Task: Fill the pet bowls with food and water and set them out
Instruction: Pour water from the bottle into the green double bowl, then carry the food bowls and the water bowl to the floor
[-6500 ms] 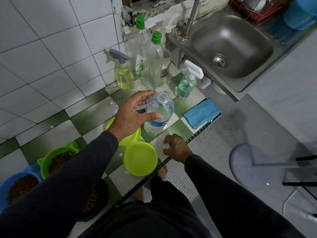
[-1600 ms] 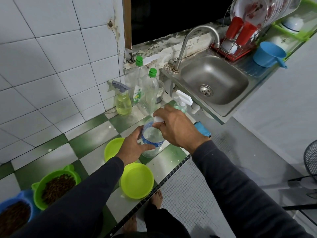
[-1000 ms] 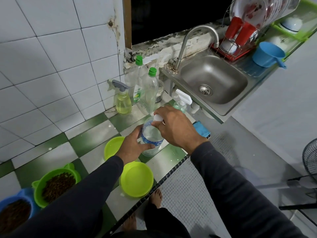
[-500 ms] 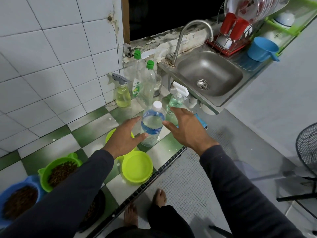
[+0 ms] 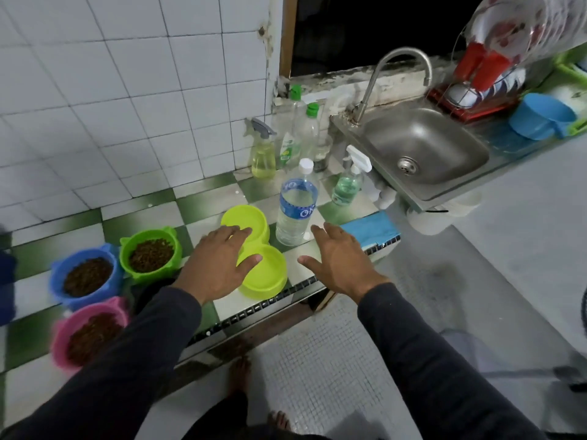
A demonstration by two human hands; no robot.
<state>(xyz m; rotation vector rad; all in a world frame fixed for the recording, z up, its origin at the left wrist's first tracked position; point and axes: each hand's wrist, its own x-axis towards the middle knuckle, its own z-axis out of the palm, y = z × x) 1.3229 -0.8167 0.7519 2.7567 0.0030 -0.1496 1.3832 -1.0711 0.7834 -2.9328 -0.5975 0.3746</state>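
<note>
**Water bowls ready for pickup: hand-to-bowl geometry**

The twin yellow-green bowl [image 5: 254, 249] sits on the tiled counter [image 5: 149, 214], close to its front edge. Its two basins are joined, and the long axis runs from the near-right basin toward the far-left one, roughly diagonal to the counter edge. Whether the basins hold water cannot be confirmed at this resolution.

The left hand [image 5: 219, 265] is directly over the bowl, fingers [image 5: 251, 259] straight and spread, tips over the near basin's rim; contact cannot be confirmed. The right hand [image 5: 341, 262] hovers just right of the bowl with fingers apart, holding nothing. The capped water bottle [image 5: 295, 204] stands upright between the two hands, just beyond the bowl.

The left hand is the nearer one. A two-handed lift appears to require the right hand to travel left to the near basin's right rim, clearing the bottle.

Three filled food bowls, green [image 5: 149, 254], blue [image 5: 85, 277] and pink [image 5: 89, 335], stand to the left.
</note>
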